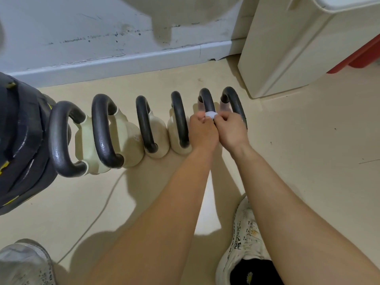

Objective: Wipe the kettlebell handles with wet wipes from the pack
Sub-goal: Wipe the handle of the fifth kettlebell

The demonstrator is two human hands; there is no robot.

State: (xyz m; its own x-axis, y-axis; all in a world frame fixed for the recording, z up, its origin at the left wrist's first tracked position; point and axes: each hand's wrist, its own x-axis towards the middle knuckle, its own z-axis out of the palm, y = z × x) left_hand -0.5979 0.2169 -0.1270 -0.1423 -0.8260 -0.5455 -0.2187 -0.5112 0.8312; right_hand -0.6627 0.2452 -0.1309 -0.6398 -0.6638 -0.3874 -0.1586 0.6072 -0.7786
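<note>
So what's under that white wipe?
A black kettlebell handle, second from the right. The left hand and right hand pinch the wipe on it. That bit is covered, and the hands hide most of its body.

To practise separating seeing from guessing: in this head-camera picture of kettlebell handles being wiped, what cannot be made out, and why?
Head view: wet wipe mostly covered by the left hand and right hand; how far it wraps the fifth kettlebell handle from the left is hidden.
Head view: rightmost kettlebell, body mostly behind the hands.
Wipe pack: outside the frame.
Head view: weight plates, cut by the left edge.
</note>
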